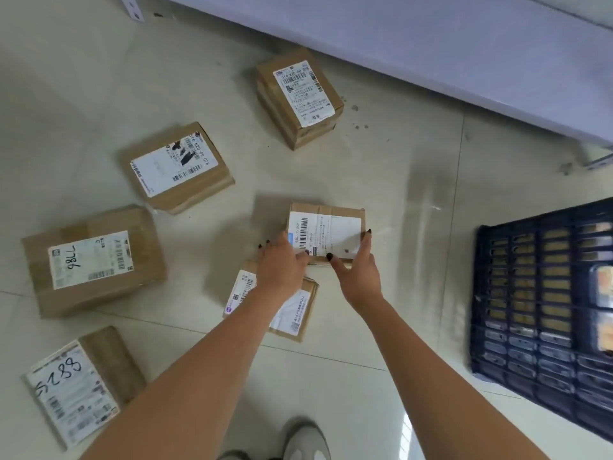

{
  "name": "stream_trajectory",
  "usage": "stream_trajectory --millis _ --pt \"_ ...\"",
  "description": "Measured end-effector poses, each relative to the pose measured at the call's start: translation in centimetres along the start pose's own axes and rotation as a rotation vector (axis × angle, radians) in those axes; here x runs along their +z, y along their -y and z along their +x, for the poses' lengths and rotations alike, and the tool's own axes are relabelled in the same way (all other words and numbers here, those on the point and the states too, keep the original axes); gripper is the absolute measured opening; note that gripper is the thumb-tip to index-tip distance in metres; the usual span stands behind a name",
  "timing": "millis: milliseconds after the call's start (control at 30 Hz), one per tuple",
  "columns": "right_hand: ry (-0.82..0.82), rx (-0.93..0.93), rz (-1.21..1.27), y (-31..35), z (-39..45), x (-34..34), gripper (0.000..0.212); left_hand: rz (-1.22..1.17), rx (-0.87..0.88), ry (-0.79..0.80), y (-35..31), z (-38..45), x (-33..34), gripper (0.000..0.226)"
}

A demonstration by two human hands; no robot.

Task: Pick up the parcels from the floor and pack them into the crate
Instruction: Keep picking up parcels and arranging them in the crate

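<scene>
Your hands are both on the centre parcel (326, 232), which sits flat on the floor (398, 180). Left hand (282, 263) lies on its left edge, fingers spread, tips over the label. Right hand (356, 270) brackets the right side: thumb on the near edge, index finger up the right edge. Both are open and touching, but I can't tell if either really has a grip.

Floor is pale glossy tile with thin grout lines, glare patch between you and the crate, a few dark specks near the far wall (431, 61). Wall runs diagonally across the top right, light lilac-grey.

Five more parcels are on the tile: one (298, 96) near the wall, one (175, 167) left of centre, one marked 98LL (93, 260), one marked 5288 (79, 386) bottom left, and one (292, 313) under your left wrist, just beside the centre parcel.

Crate (537, 293) is dark slatted plastic, on the floor to your right, well apart from the parcels. Your shoe (306, 439) shows at the bottom edge.
</scene>
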State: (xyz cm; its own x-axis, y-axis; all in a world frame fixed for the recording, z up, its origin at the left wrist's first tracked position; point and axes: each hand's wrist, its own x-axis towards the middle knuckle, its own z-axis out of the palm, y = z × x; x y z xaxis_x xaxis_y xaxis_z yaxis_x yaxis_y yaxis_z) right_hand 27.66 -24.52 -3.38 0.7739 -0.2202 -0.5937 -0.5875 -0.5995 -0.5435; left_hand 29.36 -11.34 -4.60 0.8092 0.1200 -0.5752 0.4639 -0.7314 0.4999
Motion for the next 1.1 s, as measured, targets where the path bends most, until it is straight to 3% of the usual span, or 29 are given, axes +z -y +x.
stream_trajectory --millis 133,233,433,600,833,1100 --pt "0.005 0.039 0.132 2.6 -5.5 -3.1 0.065 -0.25 0.031 -0.054 -2.8 -4.7 -3.8 0.046" --pt "-0.014 0.05 0.247 5.3 -10.9 -6.6 0.051 -0.305 0.047 -0.072 -5.5 -9.4 -7.3 0.054" --pt "-0.037 0.064 0.296 10.1 -21.0 -15.0 0.062 -0.362 0.063 -0.039 -11.3 -19.2 -14.5 0.057" --pt "-0.121 0.01 0.287 11.8 -23.8 -21.3 0.059 -0.444 0.084 -0.04 -16.2 -23.6 -16.7 0.066" --pt "-0.213 -0.025 0.3 8.4 -23.1 -30.6 0.058 -0.418 0.162 -0.036 -25.2 -26.1 -13.3 0.081" --pt "-0.162 -0.07 0.393 -6.0 -23.4 -45.4 0.051 -0.399 0.133 -0.152 -39.2 -33.7 0.7 0.078"
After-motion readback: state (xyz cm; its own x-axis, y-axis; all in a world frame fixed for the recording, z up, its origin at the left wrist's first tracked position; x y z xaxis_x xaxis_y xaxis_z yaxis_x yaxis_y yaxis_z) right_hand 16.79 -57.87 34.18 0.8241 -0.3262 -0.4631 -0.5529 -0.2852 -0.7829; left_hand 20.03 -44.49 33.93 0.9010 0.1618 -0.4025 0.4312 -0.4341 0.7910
